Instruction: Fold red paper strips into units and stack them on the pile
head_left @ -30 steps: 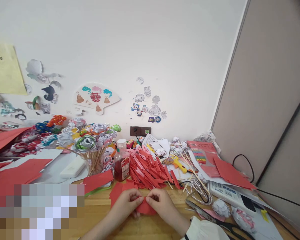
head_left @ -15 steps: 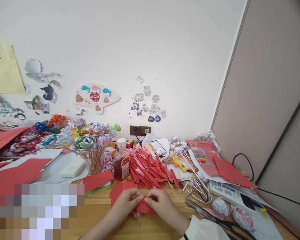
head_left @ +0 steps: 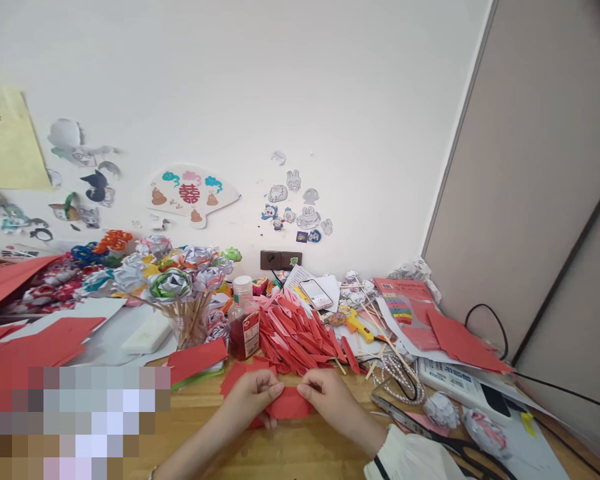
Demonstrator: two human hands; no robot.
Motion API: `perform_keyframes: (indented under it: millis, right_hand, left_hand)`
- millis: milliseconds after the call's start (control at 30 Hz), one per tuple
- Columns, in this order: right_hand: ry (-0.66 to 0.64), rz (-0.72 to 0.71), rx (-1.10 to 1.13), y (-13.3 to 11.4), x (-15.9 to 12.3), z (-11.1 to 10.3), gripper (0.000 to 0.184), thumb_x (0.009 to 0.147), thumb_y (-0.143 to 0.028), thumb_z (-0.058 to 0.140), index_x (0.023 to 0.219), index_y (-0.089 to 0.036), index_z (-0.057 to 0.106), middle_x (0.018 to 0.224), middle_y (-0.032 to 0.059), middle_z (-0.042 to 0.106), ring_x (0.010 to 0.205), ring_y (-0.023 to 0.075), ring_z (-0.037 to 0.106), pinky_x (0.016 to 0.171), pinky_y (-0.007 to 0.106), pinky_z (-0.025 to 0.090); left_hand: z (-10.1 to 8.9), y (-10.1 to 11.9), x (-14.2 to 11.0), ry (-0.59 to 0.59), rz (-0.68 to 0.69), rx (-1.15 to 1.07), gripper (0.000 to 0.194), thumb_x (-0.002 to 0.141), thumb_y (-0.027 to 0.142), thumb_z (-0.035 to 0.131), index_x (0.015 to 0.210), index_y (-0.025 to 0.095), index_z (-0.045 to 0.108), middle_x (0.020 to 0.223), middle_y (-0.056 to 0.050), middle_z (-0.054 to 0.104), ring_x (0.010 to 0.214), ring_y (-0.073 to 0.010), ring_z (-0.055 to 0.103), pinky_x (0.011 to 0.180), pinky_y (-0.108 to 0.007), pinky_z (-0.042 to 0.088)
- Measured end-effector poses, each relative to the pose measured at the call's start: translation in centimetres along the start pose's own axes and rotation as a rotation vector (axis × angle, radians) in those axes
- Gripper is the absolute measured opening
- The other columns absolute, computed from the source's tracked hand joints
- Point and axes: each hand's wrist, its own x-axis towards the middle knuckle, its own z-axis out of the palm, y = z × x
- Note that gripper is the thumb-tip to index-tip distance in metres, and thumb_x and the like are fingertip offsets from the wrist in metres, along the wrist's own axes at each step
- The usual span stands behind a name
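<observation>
Both my hands pinch one small piece of red paper (head_left: 290, 403) low in the middle, just above the wooden table (head_left: 300, 453). My left hand (head_left: 253, 393) grips its left edge with fingers curled. My right hand (head_left: 325, 397) grips the right edge, thumb and fingers pressed together. The paper is stretched flat between them. More red squares (head_left: 237, 377) lie under my left hand. Just behind my hands spreads a heap of folded red paper strips (head_left: 295, 333).
A red-filled bottle (head_left: 243, 320) and a jar of paper flowers on sticks (head_left: 180, 293) stand left of the heap. Scissors (head_left: 420, 433), a bead string (head_left: 400, 377), a phone (head_left: 315, 294) and a yellow glue gun (head_left: 355, 325) lie right. Red sheets (head_left: 35, 340) cover the left.
My hands have drawn slightly apart, opening the red paper wider between them. The view has shifted up a little.
</observation>
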Motion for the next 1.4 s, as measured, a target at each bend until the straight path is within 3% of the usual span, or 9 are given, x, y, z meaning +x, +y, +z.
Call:
perform_keyframes:
  millis: [267,500,667,933,1400]
  right_hand:
    - [-0.01,0.057,0.066,0.5,0.2,-1.2,0.029,0.079,-0.031,0.045,0.058,-0.014,0.053,0.051,-0.0015,0.052,0.05,0.0098,0.049,0.048,0.018,0.033]
    - [-0.048,-0.017,0.102,0.5,0.2,-1.3,0.018,0.077,-0.029,0.049,0.073,-0.015,0.06,0.065,0.0011,0.059,0.06,0.0126,0.054,0.055,0.02,0.038]
    - [-0.024,0.009,0.166,0.8,0.3,-1.3,0.023,0.078,-0.03,0.047,0.066,-0.014,0.06,0.056,-0.0001,0.057,0.053,0.0116,0.053,0.052,0.02,0.039]
    - [-0.063,0.014,0.278,1.5,0.4,-1.1,0.033,0.08,-0.038,0.045,0.062,-0.013,0.058,0.05,-0.0003,0.054,0.048,0.0104,0.052,0.048,0.019,0.039]
    - [-0.034,0.003,0.188,0.9,0.4,-1.5,0.033,0.082,-0.036,0.041,0.061,-0.014,0.054,0.052,-0.0003,0.055,0.05,0.0106,0.054,0.051,0.019,0.04]
  left_hand:
    - [-0.3,0.8,-0.2,0.041,-0.013,-0.011,0.044,0.054,0.058,0.057,0.055,0.017,0.04,0.035,0.005,0.053,0.032,-0.0109,0.052,0.035,-0.02,0.039]
    - [-0.5,0.8,-0.1,0.075,-0.039,-0.016,0.043,0.053,0.057,0.058,0.059,0.016,0.045,0.039,0.005,0.054,0.034,-0.0121,0.053,0.037,-0.022,0.041]
    - [-0.6,1.0,-0.1,0.013,-0.046,0.004,0.044,0.052,0.058,0.057,0.06,0.016,0.047,0.039,0.004,0.055,0.036,-0.0128,0.054,0.038,-0.022,0.041]
    - [-0.6,0.9,-0.1,0.031,-0.027,0.042,0.044,0.056,0.06,0.053,0.058,0.016,0.047,0.037,0.004,0.055,0.035,-0.0125,0.054,0.038,-0.021,0.04]
    - [-0.7,1.0,-0.2,0.045,0.012,0.093,0.043,0.058,0.06,0.051,0.056,0.018,0.045,0.038,0.004,0.055,0.035,-0.0131,0.053,0.038,-0.021,0.039]
